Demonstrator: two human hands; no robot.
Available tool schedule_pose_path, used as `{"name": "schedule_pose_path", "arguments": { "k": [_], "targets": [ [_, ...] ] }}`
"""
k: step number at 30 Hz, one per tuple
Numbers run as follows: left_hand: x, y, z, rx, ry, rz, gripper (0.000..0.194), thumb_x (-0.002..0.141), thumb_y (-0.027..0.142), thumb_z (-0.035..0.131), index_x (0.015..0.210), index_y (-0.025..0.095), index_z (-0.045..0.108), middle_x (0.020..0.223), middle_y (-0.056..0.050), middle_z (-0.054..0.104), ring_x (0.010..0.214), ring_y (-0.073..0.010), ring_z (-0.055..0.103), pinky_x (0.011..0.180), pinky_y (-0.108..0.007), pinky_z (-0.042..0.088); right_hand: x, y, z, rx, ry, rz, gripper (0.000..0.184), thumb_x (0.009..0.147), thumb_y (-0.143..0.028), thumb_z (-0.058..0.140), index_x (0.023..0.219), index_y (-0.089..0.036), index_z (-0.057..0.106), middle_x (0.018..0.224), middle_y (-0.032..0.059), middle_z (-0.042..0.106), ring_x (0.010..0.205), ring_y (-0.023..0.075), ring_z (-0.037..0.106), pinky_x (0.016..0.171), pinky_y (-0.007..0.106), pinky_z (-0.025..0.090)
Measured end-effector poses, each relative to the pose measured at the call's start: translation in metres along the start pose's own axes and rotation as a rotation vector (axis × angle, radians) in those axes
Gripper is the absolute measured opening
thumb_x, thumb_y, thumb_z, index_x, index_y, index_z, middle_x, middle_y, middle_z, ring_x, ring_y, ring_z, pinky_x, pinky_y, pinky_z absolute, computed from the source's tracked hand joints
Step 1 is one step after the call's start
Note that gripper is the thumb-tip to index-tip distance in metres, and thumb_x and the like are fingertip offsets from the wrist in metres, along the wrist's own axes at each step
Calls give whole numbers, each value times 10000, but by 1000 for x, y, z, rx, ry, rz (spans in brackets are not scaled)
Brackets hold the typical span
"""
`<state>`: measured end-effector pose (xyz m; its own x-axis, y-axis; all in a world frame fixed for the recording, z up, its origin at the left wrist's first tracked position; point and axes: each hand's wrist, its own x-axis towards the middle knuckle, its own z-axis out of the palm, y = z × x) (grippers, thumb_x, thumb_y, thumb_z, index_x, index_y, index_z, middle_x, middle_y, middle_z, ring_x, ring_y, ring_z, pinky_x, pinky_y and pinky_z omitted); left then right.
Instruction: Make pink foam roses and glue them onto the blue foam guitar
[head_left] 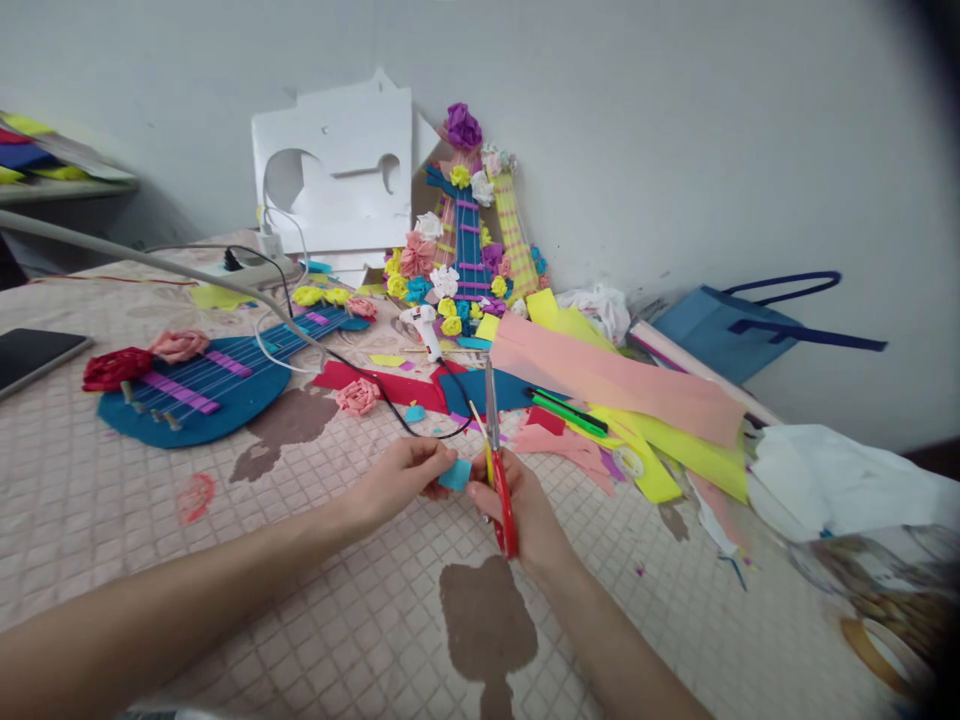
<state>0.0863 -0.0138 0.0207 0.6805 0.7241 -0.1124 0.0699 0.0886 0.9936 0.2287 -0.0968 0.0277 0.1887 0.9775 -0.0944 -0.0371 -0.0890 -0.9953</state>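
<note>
You have a small piece of blue paper (455, 474) in front of you, held just above the counter (337, 610) between your two hands. Your left hand (409, 468) pinches it between thumb and fingers. Your right hand (529, 515) is curled around the red-handled scissors (505, 500), blades pointing away from you and looking closed, while its fingertips reach the paper's other edge.

As far as you can judge, this piece is already trimmed down from something larger, but it isn't yet fixed to anything. Around you, more looks finished: the blue guitar (259, 400) lies on your left with strings, purple strips and paper roses on it, and a flower-covered guitar (469, 240) stands by the wall. What's left to do with your piece can't be read from here.

The paper itself is light blue, flat and roughly squarish, with your fingers hiding parts of its edges. Beyond it sit the white glue gun (422, 325) and a green cutter (570, 413).
</note>
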Motion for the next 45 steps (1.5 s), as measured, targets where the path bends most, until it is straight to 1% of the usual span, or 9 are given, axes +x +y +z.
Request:
{"name": "schedule_pose_path", "arguments": {
  "k": [7, 13, 17, 21, 27, 32, 35, 42, 45],
  "targets": [
    [0, 2, -1, 36, 9, 76, 379, 820, 473, 509, 634, 143, 525, 565, 19, 518, 514, -89, 462, 510, -211, 372, 0, 1, -4, -6, -32, 0, 178, 708, -239, 654, 815, -190, 520, 731, -23, 599, 504, 68, 415, 461, 198, 339],
    [-8, 6, 1, 352, 123, 258, 323, 879, 377, 456, 649, 158, 519, 604, 11, 528, 570, -106, 473, 519, -205, 357, -3, 0, 0, 28, 1, 14, 262, 771, -413, 645, 798, -207, 486, 538, -75, 447, 449, 77, 363, 420, 198, 272],
    [-15, 12, 2, 574, 184, 383, 288, 883, 297, 447, 641, 157, 519, 622, 5, 526, 583, -104, 463, 507, -202, 321, -3, -1, 3, 93, -30, -4, 291, 703, -337, 711, 783, -207, 463, 554, -91, 399, 464, 66, 311, 439, 201, 229],
    [-13, 11, 2, 503, 141, 308, 303, 881, 333, 447, 662, 150, 548, 616, 6, 524, 579, -107, 461, 518, -206, 342, -2, 0, 4, 82, -25, -1, 282, 645, -218, 718, 778, -200, 471, 643, -71, 461, 531, 72, 344, 489, 206, 255],
    [-4, 4, 0, 106, -26, 90, 382, 860, 457, 462, 652, 144, 527, 594, 10, 521, 551, -105, 496, 544, -226, 421, -2, -1, 2, 95, -9, 5, 230, 654, -216, 685, 766, -203, 484, 638, -69, 475, 517, 77, 352, 493, 214, 267],
    [-11, 9, 1, 259, 15, 193, 330, 792, 476, 591, 824, 148, 582, 764, -20, 599, 668, -130, 548, 578, -231, 446, -1, 2, 1, 148, -1, 28, 262, 640, -237, 711, 770, -203, 487, 620, -76, 442, 506, 73, 338, 482, 208, 250],
    [-12, 8, 3, 331, 51, 232, 287, 746, 418, 652, 815, 147, 589, 780, -28, 612, 684, -137, 555, 598, -237, 451, -1, 2, 1, 128, -6, 21, 267, 638, -237, 712, 767, -201, 481, 617, -76, 444, 508, 71, 341, 485, 205, 252],
    [-1, -1, -1, 29, -20, 23, 273, 729, 403, 647, 730, 145, 558, 665, 4, 585, 579, -103, 533, 557, -224, 440, -1, 3, -3, 56, 24, 27, 261, 679, -328, 705, 785, -200, 504, 647, -59, 483, 487, 73, 367, 456, 205, 294],
    [-1, -1, -3, 19, -6, 13, 268, 722, 393, 653, 737, 147, 548, 648, 12, 575, 576, -101, 529, 560, -222, 434, 1, 6, -7, 72, 46, 19, 277, 698, -373, 716, 799, -199, 525, 687, -46, 503, 501, 72, 387, 461, 202, 322]
  ]
}}
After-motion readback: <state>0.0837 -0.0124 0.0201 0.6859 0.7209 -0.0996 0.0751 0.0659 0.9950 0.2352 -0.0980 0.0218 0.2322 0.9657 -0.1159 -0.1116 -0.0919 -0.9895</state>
